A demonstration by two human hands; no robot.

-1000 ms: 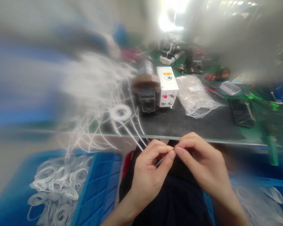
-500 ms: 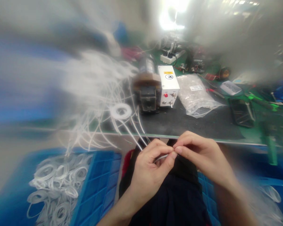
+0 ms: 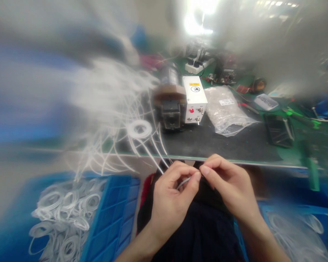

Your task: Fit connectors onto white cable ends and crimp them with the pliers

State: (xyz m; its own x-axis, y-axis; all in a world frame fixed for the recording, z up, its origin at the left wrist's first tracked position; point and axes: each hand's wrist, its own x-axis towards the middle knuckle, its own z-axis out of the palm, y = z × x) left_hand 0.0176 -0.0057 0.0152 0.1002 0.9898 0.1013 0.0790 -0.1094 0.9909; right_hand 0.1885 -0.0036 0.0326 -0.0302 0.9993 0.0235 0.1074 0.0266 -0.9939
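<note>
From my end I have two hands in view, both in front of the one white box (image 3: 195, 95) and nearer me, their fingertips touching. The left hand (image 3: 172, 203) pinches one cable (image 3: 182, 182) between thumb and forefinger, so the cable sits in front of the box, short of the bench edge. The right hand (image 3: 232, 189) has thumb and forefinger together at the left's fingertips; I cannot tell whether they grip the cable's end. On the box I count one red button (image 3: 191, 110) and two toggles (image 3: 198, 120). Left of the box stands one dark machine (image 3: 170, 105), and beyond that one white coil (image 3: 131, 129) lies by loose cables too tangled to count. Right of the box I see one clear bag (image 3: 228, 109), then one phone (image 3: 279, 130); behind it, one power strip (image 3: 196, 68). Two blue crates (image 3: 117, 211) flank the hands, one on either side.
</note>
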